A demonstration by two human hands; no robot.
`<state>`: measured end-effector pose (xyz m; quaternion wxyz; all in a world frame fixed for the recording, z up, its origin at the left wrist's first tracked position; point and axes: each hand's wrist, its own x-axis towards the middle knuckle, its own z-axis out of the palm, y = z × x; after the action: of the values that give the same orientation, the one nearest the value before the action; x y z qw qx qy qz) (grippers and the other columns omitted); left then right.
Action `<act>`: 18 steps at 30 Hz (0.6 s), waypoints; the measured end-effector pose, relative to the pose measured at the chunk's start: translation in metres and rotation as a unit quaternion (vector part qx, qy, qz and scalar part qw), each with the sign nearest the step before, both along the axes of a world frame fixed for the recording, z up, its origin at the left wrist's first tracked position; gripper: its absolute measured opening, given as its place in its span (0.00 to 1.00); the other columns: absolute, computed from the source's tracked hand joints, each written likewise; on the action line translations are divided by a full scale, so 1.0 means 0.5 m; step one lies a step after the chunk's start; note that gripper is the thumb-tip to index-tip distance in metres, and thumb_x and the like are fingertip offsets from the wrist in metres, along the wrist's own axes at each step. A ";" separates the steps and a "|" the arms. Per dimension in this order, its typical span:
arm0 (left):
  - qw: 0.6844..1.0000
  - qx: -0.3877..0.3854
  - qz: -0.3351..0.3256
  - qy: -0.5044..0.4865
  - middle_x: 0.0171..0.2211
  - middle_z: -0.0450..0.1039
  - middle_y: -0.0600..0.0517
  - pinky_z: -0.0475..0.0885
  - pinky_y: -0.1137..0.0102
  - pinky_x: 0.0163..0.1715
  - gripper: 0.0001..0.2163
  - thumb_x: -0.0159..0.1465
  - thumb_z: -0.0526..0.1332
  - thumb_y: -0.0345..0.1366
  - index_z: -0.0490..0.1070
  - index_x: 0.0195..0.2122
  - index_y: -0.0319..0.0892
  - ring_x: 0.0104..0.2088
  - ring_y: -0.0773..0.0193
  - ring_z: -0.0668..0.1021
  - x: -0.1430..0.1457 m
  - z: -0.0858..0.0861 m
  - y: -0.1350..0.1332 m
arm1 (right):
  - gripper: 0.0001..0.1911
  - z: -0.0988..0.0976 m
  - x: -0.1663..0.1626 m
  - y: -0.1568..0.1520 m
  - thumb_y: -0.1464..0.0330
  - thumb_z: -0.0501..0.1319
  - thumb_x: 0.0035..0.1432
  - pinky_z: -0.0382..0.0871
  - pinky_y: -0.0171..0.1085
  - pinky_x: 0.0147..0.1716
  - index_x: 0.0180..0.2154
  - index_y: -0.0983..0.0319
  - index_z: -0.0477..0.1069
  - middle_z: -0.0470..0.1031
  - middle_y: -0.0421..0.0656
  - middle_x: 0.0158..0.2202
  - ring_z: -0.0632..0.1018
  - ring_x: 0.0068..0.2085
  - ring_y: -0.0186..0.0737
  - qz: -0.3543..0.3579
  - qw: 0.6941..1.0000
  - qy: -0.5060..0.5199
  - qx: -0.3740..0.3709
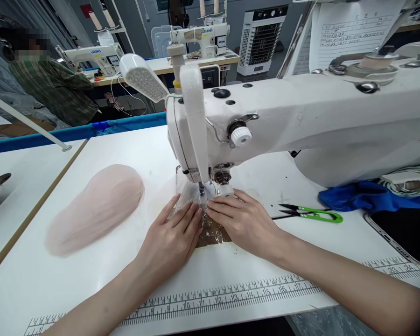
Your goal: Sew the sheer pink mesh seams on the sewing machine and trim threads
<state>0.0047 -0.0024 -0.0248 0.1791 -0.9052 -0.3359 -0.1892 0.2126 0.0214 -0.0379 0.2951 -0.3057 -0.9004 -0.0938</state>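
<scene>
My left hand [175, 228] lies palm down on the machine bed, its fingers stretched toward the presser foot [201, 189] of the white sewing machine [283, 112]. On the other side of the foot, my right hand [243, 221] rests flat with fingers extended. Between and under the fingertips is a thin, see-through whitish material [191, 191]; its edges are hard to make out. A brown, shiny plate covered with clear film [212, 231] shows between the hands. A sheer pale pink fabric piece [98, 210] lies to the left, apart from my left hand.
Green thread snips [311, 213] lie right of my right hand, near a blue cloth [367, 196] and a dark phone [402, 233]. A printed ruler [199, 303] runs along the front edge. Behind, a person in a plaid shirt [56, 86] sits near another sewing machine [96, 58].
</scene>
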 end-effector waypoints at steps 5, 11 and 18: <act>1.000 0.011 0.004 0.002 0.45 0.78 0.43 0.63 0.53 0.60 0.13 0.67 0.55 0.30 0.74 0.48 0.32 0.47 0.56 0.79 -0.001 -0.002 0.003 | 0.16 0.003 0.000 0.000 0.81 0.54 0.60 0.66 0.45 0.56 0.42 0.64 0.77 0.80 0.44 0.43 0.78 0.46 0.40 -0.004 1.000 -0.012 0.010; 1.000 0.008 0.009 0.011 0.47 0.77 0.42 0.63 0.51 0.60 0.13 0.67 0.55 0.30 0.73 0.49 0.32 0.48 0.54 0.79 -0.005 -0.001 0.014 | 0.17 0.005 -0.004 0.011 0.82 0.53 0.59 0.67 0.46 0.54 0.42 0.65 0.77 0.80 0.45 0.44 0.78 0.45 0.41 -0.005 0.999 -0.027 0.027; 1.000 -0.012 0.025 0.008 0.49 0.76 0.41 0.60 0.50 0.61 0.15 0.68 0.54 0.33 0.71 0.51 0.31 0.50 0.53 0.77 -0.008 -0.007 0.027 | 0.17 0.007 -0.011 0.024 0.81 0.52 0.59 0.64 0.46 0.56 0.42 0.65 0.76 0.80 0.44 0.44 0.78 0.43 0.41 -0.028 0.997 -0.051 0.045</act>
<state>0.0008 0.0110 -0.0284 0.1759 -0.9000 -0.3593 -0.1734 0.2072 0.0332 -0.0346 0.2593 -0.3120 -0.9003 -0.1580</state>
